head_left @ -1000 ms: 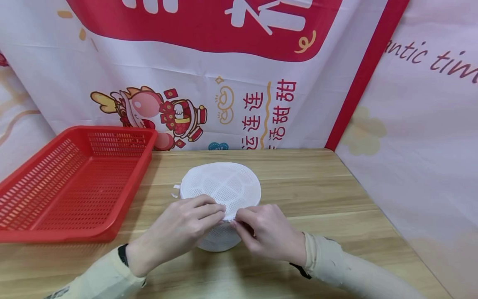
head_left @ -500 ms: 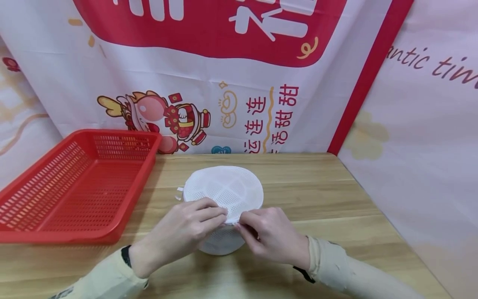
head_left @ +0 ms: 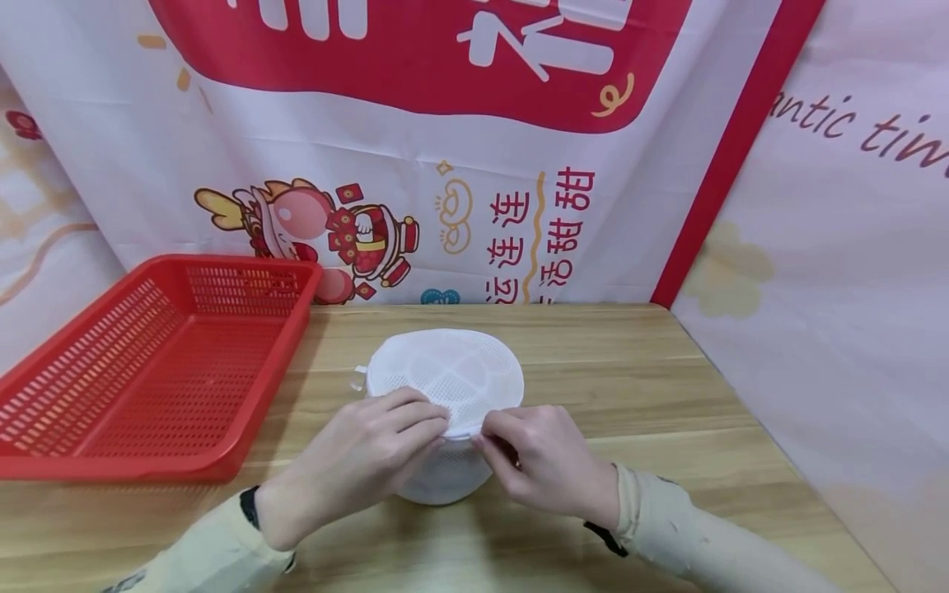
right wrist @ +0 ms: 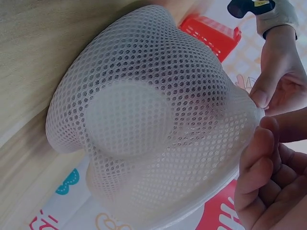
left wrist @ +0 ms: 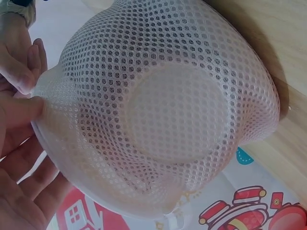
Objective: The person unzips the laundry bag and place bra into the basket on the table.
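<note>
A round white mesh laundry bag [head_left: 460,371] stands on the table, its flat top edged by a raised rim. My left hand [head_left: 363,445] grips the near rim, thumb on the mesh side and fingers over the top, as the left wrist view shows. Just to its right, my right hand [head_left: 549,461] pinches the same rim between thumb and forefinger. Whether a zip pull lies in that pinch is hidden. Both wrist views show the sagging mesh side of the bag [right wrist: 129,62] with a pale round patch. A small white loop [head_left: 358,377] sticks out at the bag's left.
A red plastic basket [head_left: 255,383] with perforated walls stands on the left of the wooden table [head_left: 630,395]. A printed white and red cloth [head_left: 623,231] hangs behind the table's back edge, and another pale cloth [head_left: 838,313] borders the right side.
My right hand has slid a little to the right along the rim, so the gap between the hands is wider. My left hand keeps its grip. The head view has shifted slightly.
</note>
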The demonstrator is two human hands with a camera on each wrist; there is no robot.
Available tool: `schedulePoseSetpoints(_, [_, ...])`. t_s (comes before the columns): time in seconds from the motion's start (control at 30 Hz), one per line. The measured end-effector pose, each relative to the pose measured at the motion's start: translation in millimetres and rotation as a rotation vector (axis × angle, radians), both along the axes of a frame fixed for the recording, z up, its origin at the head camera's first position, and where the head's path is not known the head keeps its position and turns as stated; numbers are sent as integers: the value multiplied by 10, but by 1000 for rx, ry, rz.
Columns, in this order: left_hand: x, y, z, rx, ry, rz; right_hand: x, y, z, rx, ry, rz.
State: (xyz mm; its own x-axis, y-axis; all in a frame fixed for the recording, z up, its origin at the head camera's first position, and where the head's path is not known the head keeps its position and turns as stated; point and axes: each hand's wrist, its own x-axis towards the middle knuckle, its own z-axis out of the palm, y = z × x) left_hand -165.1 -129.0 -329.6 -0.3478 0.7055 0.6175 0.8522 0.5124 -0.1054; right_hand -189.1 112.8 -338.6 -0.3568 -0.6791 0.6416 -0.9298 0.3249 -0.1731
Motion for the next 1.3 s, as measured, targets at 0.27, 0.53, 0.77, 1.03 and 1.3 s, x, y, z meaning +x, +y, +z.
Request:
schedulePoseSetpoints(0.27, [2, 106, -28, 34, 40, -7, -2, -27, -6, -4, 3, 68])
schedulePoseSetpoints(0.53, [30, 87, -12, -17, 17, -6, 1, -34, 3, 14, 18, 71])
schedulePoseSetpoints(0.77, [42, 53, -12, 0, 5, -13, -14, -2, 7, 12, 6, 57])
schedulePoseSetpoints(1.03, [57, 13, -39, 22, -28, -15, -34, 42, 3, 5, 25, 46])
schedulePoseSetpoints(1.3, [50, 29, -48, 46, -27, 7, -43, 70, -19, 4, 39, 38])
